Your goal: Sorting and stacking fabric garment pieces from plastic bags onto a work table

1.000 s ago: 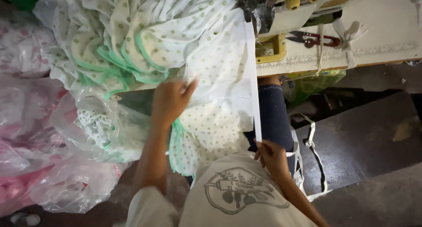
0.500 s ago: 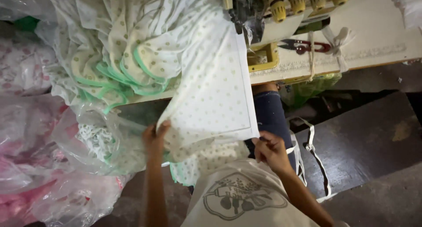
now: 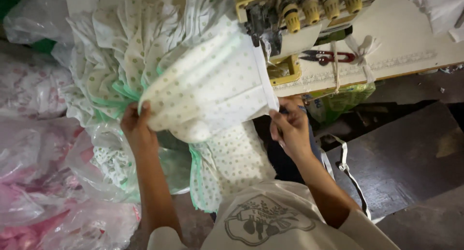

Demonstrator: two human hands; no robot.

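The left hand [image 3: 137, 125] grips the left edge of a white fabric piece with small green dots [image 3: 208, 88], fingers curled over its rim. The right hand [image 3: 290, 129] pinches the piece's white-banded right edge between thumb and fingers, just below the yellowish sewing machine [image 3: 299, 10]. The piece is held up, stretched between both hands, in front of a heap of matching dotted fabric with green trim [image 3: 121, 51]. Red-handled snips [image 3: 326, 57] lie on the pale table [image 3: 411, 37].

Cream desk [image 3: 411, 42] occupies the upper right, edge trimmed with a measuring strip. Sewing machine [image 3: 295, 18] sits on it, red snips [image 3: 326, 57] beside. Dark, stained floor [image 3: 411, 153] lies below. Clear plastic bags [image 3: 43, 182] of fabric crowd the left. Lighting dim beneath the desk.
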